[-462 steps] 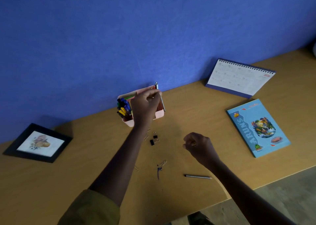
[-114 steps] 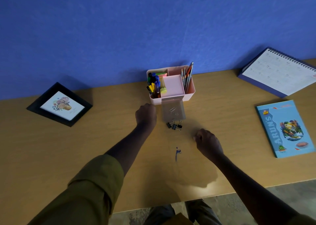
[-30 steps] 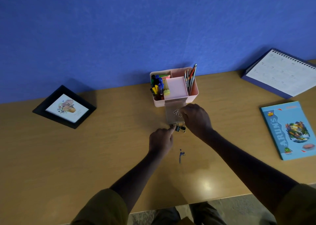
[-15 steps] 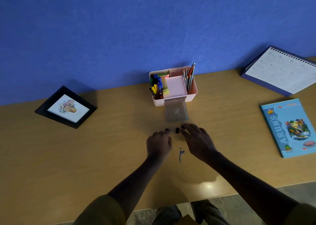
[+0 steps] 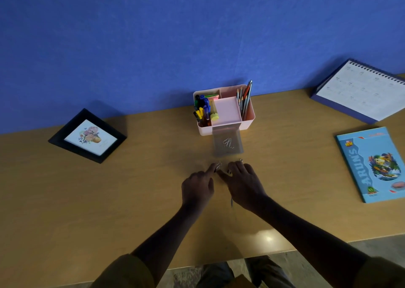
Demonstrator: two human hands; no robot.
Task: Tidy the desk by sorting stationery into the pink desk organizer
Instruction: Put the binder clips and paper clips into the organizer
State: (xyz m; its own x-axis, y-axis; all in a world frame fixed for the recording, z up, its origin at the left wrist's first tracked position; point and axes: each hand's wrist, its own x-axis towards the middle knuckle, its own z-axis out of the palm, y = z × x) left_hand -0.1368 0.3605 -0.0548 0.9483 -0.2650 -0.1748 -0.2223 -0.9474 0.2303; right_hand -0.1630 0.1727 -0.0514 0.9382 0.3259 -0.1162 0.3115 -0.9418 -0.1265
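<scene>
The pink desk organizer (image 5: 247,121) stands against the blue wall, holding pens, markers and pencils. Its clear drawer (image 5: 228,144) is pulled out toward me with several paper clips in it. Just in front of the drawer lie small binder clips (image 5: 218,165). My left hand (image 5: 198,187) has its index finger stretched out and touching one clip's wire handle. My right hand (image 5: 243,182) is arched over a black binder clip (image 5: 229,172), with thumb and fingers curled round it. A small blue clip (image 5: 231,202) pokes out from under my right wrist.
A black picture frame (image 5: 87,135) lies at the left. A blue-covered book (image 5: 372,167) lies at the right, with a spiral desk calendar (image 5: 359,90) leaning behind it. The desk's front edge (image 5: 285,251) runs just below my forearms.
Both hands have closed in on the binder clips in front of the drawer. My right hand has drawn back from the drawer and curled over the black clip. The left index finger now touches a clip.
</scene>
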